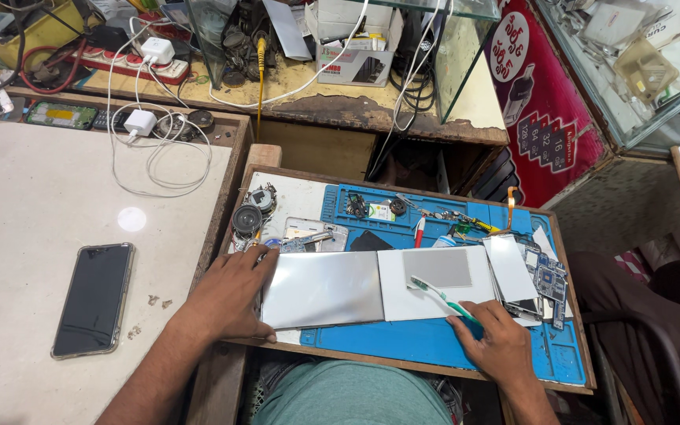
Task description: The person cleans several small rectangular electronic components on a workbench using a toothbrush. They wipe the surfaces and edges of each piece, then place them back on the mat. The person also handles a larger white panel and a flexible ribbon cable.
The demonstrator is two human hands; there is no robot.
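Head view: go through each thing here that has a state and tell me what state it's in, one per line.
Left hand: flat, pressing the left edge of the shiny sheet.
Right hand: closed around the toothbrush.
Shiny sheet: lying flat on the blue mat.
Toothbrush: tilted, bristles on the white panel.
White panel: lying flat.
Phone: screen dark, face up.
White charger: plugged into the power strip.
Blue mat: spread flat.
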